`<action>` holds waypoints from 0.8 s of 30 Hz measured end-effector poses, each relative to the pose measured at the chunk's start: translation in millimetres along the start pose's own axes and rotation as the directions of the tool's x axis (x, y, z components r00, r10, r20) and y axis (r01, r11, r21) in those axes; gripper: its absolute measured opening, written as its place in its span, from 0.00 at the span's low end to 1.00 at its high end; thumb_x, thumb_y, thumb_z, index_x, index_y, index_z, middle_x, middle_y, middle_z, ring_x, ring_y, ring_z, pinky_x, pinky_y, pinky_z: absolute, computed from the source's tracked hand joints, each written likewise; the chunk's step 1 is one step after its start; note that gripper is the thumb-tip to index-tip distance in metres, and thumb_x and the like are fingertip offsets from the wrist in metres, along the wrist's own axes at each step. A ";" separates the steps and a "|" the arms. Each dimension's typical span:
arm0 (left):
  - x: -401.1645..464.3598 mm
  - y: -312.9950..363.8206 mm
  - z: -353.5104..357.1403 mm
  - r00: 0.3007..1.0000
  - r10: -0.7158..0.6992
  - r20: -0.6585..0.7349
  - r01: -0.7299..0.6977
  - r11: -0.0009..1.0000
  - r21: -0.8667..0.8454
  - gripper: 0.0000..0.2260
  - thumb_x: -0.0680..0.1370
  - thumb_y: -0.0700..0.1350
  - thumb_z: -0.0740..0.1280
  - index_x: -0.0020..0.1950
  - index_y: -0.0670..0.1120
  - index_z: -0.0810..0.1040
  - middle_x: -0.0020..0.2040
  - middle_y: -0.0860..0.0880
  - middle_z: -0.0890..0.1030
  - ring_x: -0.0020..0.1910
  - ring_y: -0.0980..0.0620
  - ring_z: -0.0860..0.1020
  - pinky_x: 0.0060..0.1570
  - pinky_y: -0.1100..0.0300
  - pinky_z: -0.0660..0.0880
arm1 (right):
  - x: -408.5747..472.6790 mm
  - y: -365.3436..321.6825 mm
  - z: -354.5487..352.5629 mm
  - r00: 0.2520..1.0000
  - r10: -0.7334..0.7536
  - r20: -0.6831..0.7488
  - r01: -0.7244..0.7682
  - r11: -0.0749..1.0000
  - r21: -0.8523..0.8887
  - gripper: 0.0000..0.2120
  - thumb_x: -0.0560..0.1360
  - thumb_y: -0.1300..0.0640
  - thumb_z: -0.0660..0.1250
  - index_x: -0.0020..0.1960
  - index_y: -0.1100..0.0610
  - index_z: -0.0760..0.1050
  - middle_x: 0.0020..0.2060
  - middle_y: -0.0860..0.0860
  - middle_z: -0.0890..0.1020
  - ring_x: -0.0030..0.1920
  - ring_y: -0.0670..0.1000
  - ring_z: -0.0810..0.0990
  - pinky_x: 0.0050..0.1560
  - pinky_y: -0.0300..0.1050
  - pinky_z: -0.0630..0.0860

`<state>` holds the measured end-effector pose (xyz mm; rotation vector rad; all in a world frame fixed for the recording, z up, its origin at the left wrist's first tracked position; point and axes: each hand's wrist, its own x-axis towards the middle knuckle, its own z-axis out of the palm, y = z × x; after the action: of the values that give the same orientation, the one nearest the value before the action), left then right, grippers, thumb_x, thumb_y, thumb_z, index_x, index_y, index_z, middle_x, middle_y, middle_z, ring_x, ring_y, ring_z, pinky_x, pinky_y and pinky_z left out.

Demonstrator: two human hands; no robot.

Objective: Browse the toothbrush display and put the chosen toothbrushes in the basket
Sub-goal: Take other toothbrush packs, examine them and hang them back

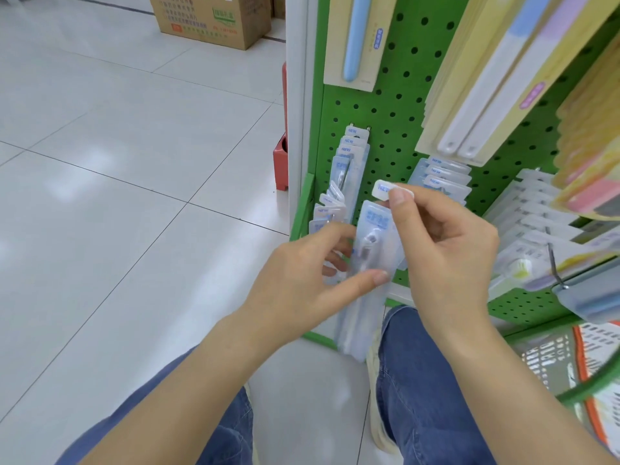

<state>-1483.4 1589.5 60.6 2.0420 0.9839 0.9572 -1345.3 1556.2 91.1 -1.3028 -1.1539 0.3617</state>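
A pale blue blister-packed toothbrush (369, 250) hangs upright in front of the green pegboard display (399, 105). My right hand (446, 256) pinches the pack's top tab marked NEW between thumb and forefinger. My left hand (302, 286) grips the pack's middle, thumb across the front and fingers behind it. More packs of the same kind (349, 159) hang on the hook to the left, and another row (439, 179) hangs behind my right hand. A green-rimmed basket (570, 360) with a white mesh wall sits low at the right.
Yellow carded toothbrushes (496, 85) and a blue one (359, 38) hang higher up. White packs (533, 213) fill hooks at the right. A cardboard box (211, 18) stands on the tiled floor far left. My knees in jeans (422, 380) are below.
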 end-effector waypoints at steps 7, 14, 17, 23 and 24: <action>19.1 -7.7 -16.9 0.950 0.019 -0.311 -0.018 1.000 0.006 0.09 0.80 0.42 0.62 0.56 0.53 0.78 0.54 0.62 0.74 0.44 0.63 0.77 0.36 0.72 0.72 | 1.4 10.0 0.6 1.000 -0.006 0.008 0.008 0.978 -0.207 0.08 0.80 0.52 0.61 0.50 0.47 0.79 0.34 0.41 0.79 0.34 0.44 0.74 0.36 0.35 0.67; 36.7 -18.2 -8.2 0.982 -0.187 -0.015 0.188 0.981 0.054 0.17 0.84 0.47 0.56 0.72 0.54 0.71 0.75 0.55 0.65 0.73 0.62 0.62 0.72 0.59 0.62 | 11.5 25.3 20.6 0.998 0.046 0.051 -0.026 0.940 -0.341 0.11 0.81 0.56 0.61 0.53 0.56 0.82 0.39 0.49 0.83 0.38 0.46 0.74 0.41 0.30 0.67; 37.1 -16.1 -6.4 0.984 -0.176 -0.004 0.176 0.981 0.087 0.18 0.84 0.49 0.57 0.74 0.53 0.69 0.76 0.56 0.64 0.74 0.60 0.61 0.72 0.56 0.62 | 14.0 31.6 30.4 0.997 0.043 0.068 -0.014 0.925 -0.381 0.11 0.81 0.57 0.61 0.54 0.57 0.81 0.44 0.51 0.83 0.42 0.48 0.75 0.42 0.36 0.65; 34.0 -16.8 -6.6 0.987 -0.159 0.009 0.158 0.983 0.097 0.17 0.83 0.51 0.56 0.73 0.54 0.67 0.70 0.55 0.70 0.60 0.68 0.70 0.64 0.65 0.66 | 24.5 45.0 30.8 0.989 0.147 0.024 -0.133 0.944 -0.303 0.10 0.81 0.55 0.61 0.53 0.55 0.81 0.37 0.48 0.81 0.39 0.46 0.75 0.40 0.34 0.69; 34.1 -16.7 -6.9 0.986 -0.164 0.013 0.162 0.983 0.091 0.17 0.83 0.51 0.56 0.73 0.55 0.67 0.70 0.56 0.70 0.58 0.70 0.69 0.64 0.65 0.66 | 26.5 45.4 31.5 0.988 0.155 0.020 -0.143 0.949 -0.282 0.10 0.81 0.55 0.62 0.53 0.54 0.82 0.39 0.47 0.82 0.40 0.45 0.76 0.42 0.32 0.69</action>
<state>-1479.6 1627.9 61.7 2.0040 1.1823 0.8172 -1342.3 1608.1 58.5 -1.6434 -1.1746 0.3462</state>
